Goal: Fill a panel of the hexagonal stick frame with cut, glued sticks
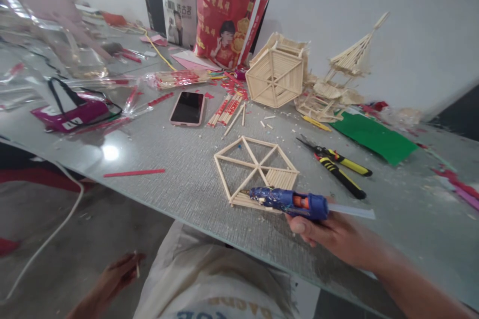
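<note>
While the right hand point(329, 234) closed around a blue hot-glue gun point(290, 203), its nozzle touched the flat hexagonal wooden-stick frame point(255, 169) lying just left on the glass table point(168, 179).

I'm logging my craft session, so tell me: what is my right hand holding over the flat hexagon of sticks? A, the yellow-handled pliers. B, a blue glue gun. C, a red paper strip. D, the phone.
B: the right hand grips a blue glue gun, its nozzle at the near edge of the stick hexagon, while the pliers and phone lie untouched on the table.
</note>
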Tool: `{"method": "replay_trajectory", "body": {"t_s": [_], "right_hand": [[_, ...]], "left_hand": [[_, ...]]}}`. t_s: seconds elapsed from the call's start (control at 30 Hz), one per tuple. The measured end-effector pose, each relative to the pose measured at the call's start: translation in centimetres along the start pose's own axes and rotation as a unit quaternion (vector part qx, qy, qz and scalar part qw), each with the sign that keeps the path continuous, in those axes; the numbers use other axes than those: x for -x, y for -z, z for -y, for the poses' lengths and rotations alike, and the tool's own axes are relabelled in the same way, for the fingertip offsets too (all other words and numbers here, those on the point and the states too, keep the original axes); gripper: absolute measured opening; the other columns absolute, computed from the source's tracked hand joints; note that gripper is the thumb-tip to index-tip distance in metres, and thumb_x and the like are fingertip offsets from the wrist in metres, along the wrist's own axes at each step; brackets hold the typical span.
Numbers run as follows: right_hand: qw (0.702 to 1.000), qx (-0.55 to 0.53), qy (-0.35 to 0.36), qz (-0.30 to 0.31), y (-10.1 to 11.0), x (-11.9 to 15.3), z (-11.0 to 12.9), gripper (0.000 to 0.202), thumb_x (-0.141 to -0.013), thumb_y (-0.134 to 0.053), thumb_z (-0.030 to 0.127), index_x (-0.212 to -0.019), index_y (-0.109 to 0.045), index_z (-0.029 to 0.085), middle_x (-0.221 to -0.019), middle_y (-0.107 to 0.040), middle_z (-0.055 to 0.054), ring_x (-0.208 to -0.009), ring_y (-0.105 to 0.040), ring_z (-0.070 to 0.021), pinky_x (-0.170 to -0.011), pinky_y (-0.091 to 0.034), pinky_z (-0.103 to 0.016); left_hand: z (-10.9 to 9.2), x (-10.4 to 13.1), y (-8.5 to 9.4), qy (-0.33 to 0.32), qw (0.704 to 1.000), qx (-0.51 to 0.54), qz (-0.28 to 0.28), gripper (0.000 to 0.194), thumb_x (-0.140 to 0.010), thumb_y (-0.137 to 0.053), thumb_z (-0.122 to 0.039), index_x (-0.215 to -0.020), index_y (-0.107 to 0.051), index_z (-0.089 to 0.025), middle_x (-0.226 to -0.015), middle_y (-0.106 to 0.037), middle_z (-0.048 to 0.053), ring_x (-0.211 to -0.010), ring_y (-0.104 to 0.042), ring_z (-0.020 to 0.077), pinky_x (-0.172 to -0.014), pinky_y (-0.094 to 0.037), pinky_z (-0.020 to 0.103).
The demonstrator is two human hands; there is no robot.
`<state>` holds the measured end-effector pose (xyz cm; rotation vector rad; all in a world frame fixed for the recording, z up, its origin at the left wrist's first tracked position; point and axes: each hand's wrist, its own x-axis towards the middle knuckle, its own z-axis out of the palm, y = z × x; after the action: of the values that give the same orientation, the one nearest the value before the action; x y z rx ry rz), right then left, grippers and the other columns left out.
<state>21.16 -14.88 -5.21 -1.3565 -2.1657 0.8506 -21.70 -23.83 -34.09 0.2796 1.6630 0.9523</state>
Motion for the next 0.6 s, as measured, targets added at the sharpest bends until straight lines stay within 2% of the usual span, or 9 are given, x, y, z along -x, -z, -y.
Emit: {"method": "replay_trajectory", "body": {"t_s": [0.17, 0.33, 0.5, 0.57, 0.6], "right_hand": [[0.998, -0.001, -0.021, 0.053, 0.1, 0.0, 0.1, 0.034, -0.085, -0.048, 0.054, -0.073, -0.059, 0.025, -0.054, -0.052, 0.0, -0.05, -0.052, -0.0148, -0.045, -0.042, -0.026], [0.997, -0.024, -0.02, 0.069, 0.1, -0.3, 0.3, 0.039, -0.085, -0.045, 0.058, -0.07, -0.053, 0.024, -0.052, -0.05, 0.002, -0.045, -0.047, -0.0125, -0.043, -0.04, -0.025], [0.993, -0.046, -0.069, 0.089, -0.1, -0.3, 0.1, 0.046, -0.083, -0.042, 0.064, -0.069, -0.051, 0.021, -0.054, -0.049, 0.001, -0.047, -0.049, -0.0121, -0.046, -0.04, -0.026], [0.988, -0.076, -0.088, 0.099, -0.2, -0.1, -0.4, 0.047, -0.083, -0.042, 0.065, -0.071, -0.052, 0.02, -0.055, -0.05, 0.001, -0.048, -0.05, -0.0119, -0.048, -0.042, -0.026], [0.986, -0.092, -0.094, 0.1, -0.3, 0.0, -0.7, 0.047, -0.084, -0.042, 0.064, -0.073, -0.053, 0.02, -0.055, -0.05, 0.001, -0.049, -0.05, -0.012, -0.048, -0.042, -0.026]], "left_hand": [[0.4, -0.3, 0.0, 0.012, 1.0, 0.001, 0.013, 0.057, -0.032, -0.085, -0.052, -0.073, -0.071, -0.015, -0.055, -0.055, -0.002, -0.049, -0.049, 0.0082, -0.046, -0.042, 0.017], [-0.9, 0.6, -0.1, 0.017, 0.999, -0.015, 0.027, 0.057, -0.034, -0.085, -0.052, -0.075, -0.072, -0.015, -0.06, -0.059, -0.001, -0.052, -0.051, 0.0086, -0.05, -0.044, 0.017], [-3.3, 3.2, -0.3, 0.041, 0.996, -0.021, 0.08, 0.047, -0.041, -0.085, -0.047, -0.077, -0.074, -0.019, -0.072, -0.065, 0.001, -0.06, -0.054, 0.011, -0.059, -0.048, 0.02], [-4.6, 4.8, -0.7, 0.002, 0.994, -0.023, 0.107, 0.042, -0.043, -0.084, -0.048, -0.071, -0.073, -0.019, -0.063, -0.061, 0.0, -0.054, -0.051, 0.0104, -0.053, -0.046, 0.021], [-5.4, 5.8, -1.1, -0.009, 0.988, -0.031, 0.148, 0.04, -0.046, -0.082, -0.05, -0.069, -0.073, -0.019, -0.059, -0.059, 0.0, -0.049, -0.047, 0.0093, -0.047, -0.042, 0.021]]}}
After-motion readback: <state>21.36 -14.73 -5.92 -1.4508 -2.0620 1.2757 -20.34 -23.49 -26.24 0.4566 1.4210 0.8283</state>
